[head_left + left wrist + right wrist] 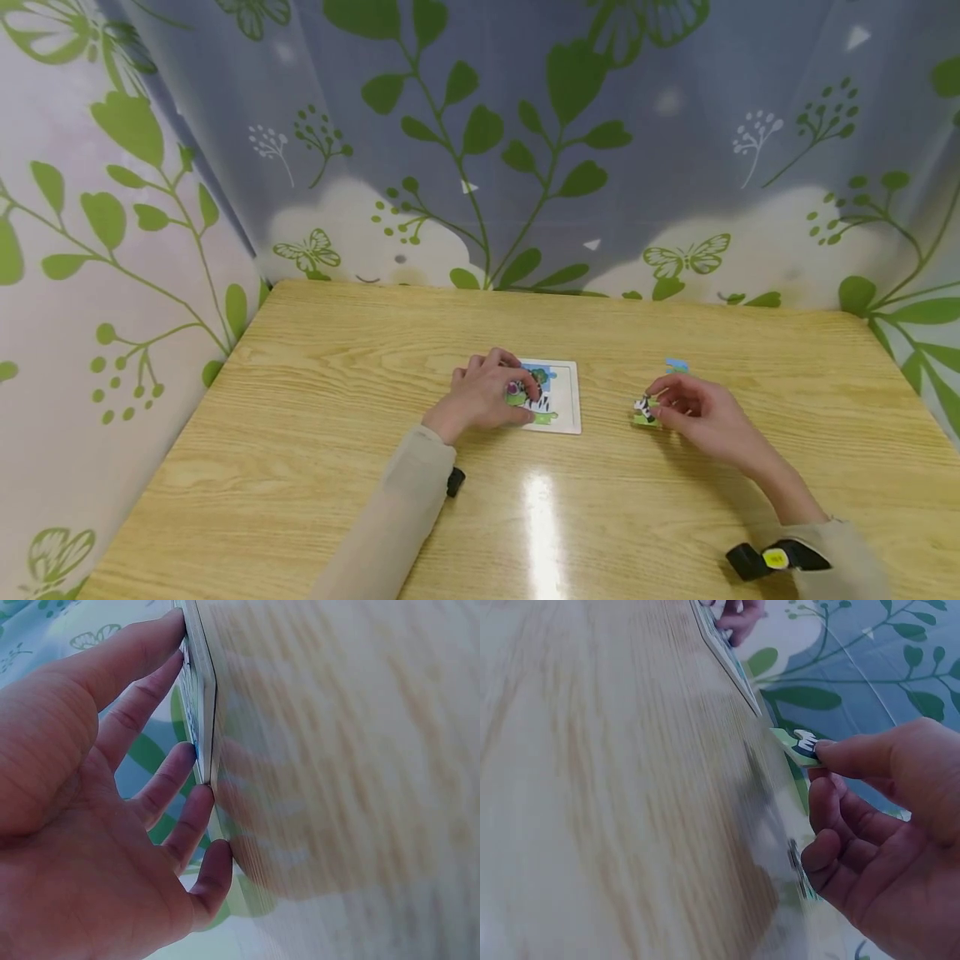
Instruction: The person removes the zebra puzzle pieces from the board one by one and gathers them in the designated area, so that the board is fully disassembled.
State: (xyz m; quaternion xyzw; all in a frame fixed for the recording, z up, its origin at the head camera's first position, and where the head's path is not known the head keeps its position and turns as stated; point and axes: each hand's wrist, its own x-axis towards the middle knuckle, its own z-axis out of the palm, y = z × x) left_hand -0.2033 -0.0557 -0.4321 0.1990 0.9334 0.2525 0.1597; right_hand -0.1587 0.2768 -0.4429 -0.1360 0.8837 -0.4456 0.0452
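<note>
A flat puzzle tray (567,396) with a white border lies on the table, holding joined pieces with a striped zebra picture (542,406). My left hand (487,393) rests over the tray's left side, fingers spread, with thumb and fingertips touching the pieces and the tray's edge. In the left wrist view the tray (206,712) is seen edge-on beside the fingertips. To the right of the tray, my right hand (701,412) pinches a green puzzle piece (799,746) with a black-and-white figure between thumb and index finger, held above the table.
A blue-topped puzzle piece (677,365) lies on the table behind my right hand. The wooden table (337,358) meets a leaf-patterned curtain (495,150) at its far edge, and another printed curtain stands on the left.
</note>
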